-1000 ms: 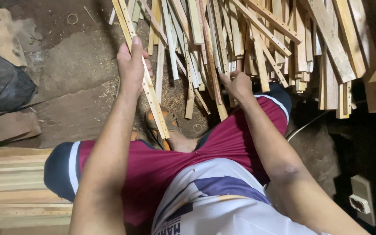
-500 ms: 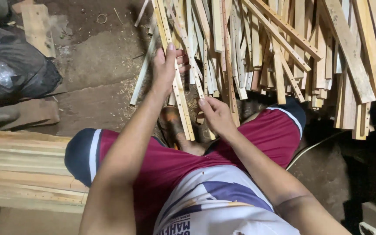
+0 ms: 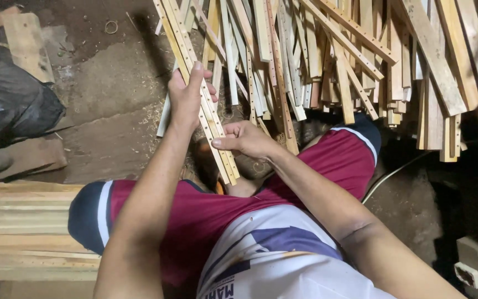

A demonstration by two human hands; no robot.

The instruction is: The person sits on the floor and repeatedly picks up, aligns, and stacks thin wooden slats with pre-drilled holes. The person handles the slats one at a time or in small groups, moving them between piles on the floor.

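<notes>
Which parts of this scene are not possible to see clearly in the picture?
- Head view: the far ends of the perforated wooden strips in the left hand are cut off by the top edge.
- The right hand touches the strips; its palm faces away.
- The lower layers of the pile of wooden slats are covered by the upper slats.
- The foot is mostly behind the strips and hands.
- The black bag hides its contents.

The far ends of the wooden slats (image 3: 327,61) are cut off by the top edge; the feet are hidden beneath the legs.
</notes>
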